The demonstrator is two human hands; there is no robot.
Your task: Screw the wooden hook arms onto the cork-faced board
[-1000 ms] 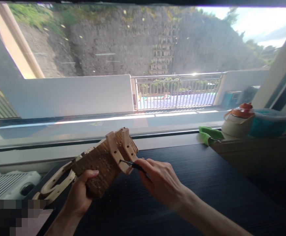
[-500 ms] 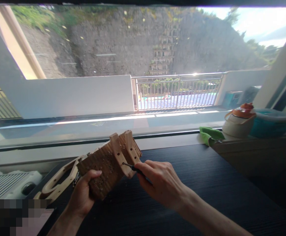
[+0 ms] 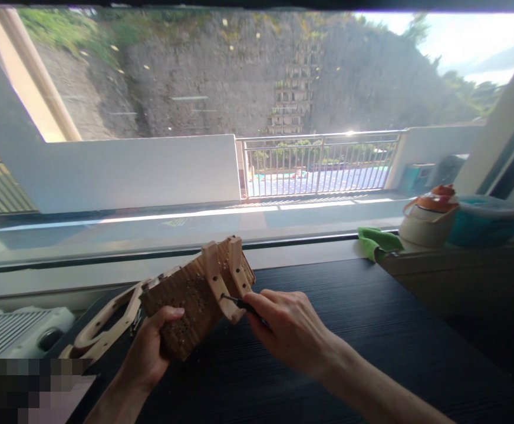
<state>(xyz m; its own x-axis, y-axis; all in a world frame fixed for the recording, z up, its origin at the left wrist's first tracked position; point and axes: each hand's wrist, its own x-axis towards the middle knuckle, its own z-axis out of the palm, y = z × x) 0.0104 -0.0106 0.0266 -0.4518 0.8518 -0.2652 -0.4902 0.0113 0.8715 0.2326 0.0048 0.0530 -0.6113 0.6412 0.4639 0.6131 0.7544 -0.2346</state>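
My left hand (image 3: 153,341) grips the near left edge of a brown wooden board (image 3: 186,318), thumb on its pitted face. The board is tilted above the dark table. Two pale wooden pieces with dark holes lie across the board's far right end: a left wooden strip (image 3: 213,268) and a right wooden strip (image 3: 238,268). My right hand (image 3: 283,324) is closed around a thin screwdriver (image 3: 243,304), its tip at the lower hole of the left strip. Whether a screw sits in that hole cannot be made out.
Left of the board, a pale looped wooden frame (image 3: 106,318) lies on the black table (image 3: 336,347), small metal pieces beside it. A white ridged appliance (image 3: 22,330) stands further left. A green cloth (image 3: 378,242), a jug with an orange lid (image 3: 429,221) and a teal bin (image 3: 489,221) line the back right.
The board and its strips have tipped very slightly, their tops shifting a little right and down. Both hands keep their grip, and the screwdriver tip stays at the same hole.
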